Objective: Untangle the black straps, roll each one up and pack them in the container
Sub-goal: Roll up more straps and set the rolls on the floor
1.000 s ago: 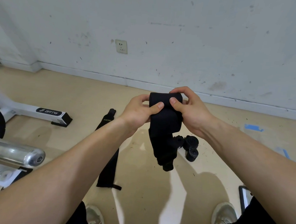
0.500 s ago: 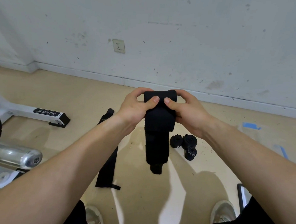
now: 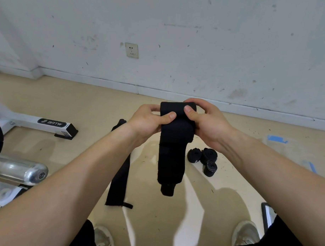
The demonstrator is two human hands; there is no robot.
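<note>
Beige floor (image 3: 81, 105), white wall behind. Both thumbs press the front of the held strap (image 3: 172, 156) and the fingers curl behind it. So left hand (image 3: 148, 122) & right hand (image 3: 207, 124) grasp its rolled top between them, mid view. Tail hangs to 6 o'clock. It was bunched approx 1 s ago, now it is straight & flat, so I think rolling can go on w/o snag. Rolled straps (image 3: 203, 157) lie on the floor at 4 o'clock and a flat strap (image 3: 119, 176) at 8 o'clock, not rolled yet. Container: cannot tell where.

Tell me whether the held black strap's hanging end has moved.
Yes, leftward. The black strap hung overlapping the rolled straps on the floor a second ago; now it hangs clear to their left.
</note>
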